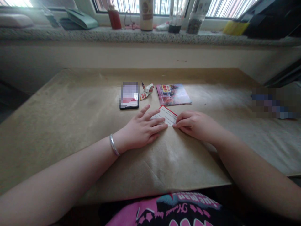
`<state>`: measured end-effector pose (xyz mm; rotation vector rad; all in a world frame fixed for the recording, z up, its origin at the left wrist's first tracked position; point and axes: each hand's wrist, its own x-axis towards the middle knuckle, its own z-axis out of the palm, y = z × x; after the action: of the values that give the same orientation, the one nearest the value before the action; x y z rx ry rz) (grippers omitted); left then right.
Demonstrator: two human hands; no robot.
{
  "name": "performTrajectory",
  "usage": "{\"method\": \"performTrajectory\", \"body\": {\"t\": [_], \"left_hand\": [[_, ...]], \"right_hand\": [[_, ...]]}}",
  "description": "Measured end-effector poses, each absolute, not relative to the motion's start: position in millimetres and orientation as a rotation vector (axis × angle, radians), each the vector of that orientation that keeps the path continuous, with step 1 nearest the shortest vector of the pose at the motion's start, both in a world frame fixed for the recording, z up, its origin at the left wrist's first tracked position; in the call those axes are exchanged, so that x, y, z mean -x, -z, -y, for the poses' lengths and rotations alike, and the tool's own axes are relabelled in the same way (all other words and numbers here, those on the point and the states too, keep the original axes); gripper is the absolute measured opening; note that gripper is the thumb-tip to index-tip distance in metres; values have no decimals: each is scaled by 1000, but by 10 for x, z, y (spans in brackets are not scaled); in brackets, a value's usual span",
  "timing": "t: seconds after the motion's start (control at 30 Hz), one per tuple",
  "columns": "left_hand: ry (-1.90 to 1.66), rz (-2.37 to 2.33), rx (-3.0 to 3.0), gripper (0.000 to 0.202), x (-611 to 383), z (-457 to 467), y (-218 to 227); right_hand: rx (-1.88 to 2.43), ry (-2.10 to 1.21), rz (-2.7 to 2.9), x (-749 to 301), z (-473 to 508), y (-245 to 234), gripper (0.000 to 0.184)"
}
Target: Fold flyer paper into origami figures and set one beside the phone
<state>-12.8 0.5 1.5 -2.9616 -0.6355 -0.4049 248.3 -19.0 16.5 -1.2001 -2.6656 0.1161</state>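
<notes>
White paper (170,118), rows of small print, red far edge

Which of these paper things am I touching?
The white paper with the red edge; the glossy booklet and folded paper figure lie farther back, untouched.

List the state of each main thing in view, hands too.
Paper: lying flat, partly covered
Left hand: spread over the paper
Right hand: curled at the paper's edge
Phone: face up, screen lit
Origami: folded
Booklet: closed, flat
Bracelet: worn
Red bottle: upright
Jar: upright
</notes>
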Motion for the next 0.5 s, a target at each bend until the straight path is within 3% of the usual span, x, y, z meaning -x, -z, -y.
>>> {"method": "performTrajectory", "body": {"t": [0.5], "left_hand": [[320,647,2936,41,124,-13,-6]], "right_hand": [[1531,-169,2703,-2856,153,-299,20]]}}
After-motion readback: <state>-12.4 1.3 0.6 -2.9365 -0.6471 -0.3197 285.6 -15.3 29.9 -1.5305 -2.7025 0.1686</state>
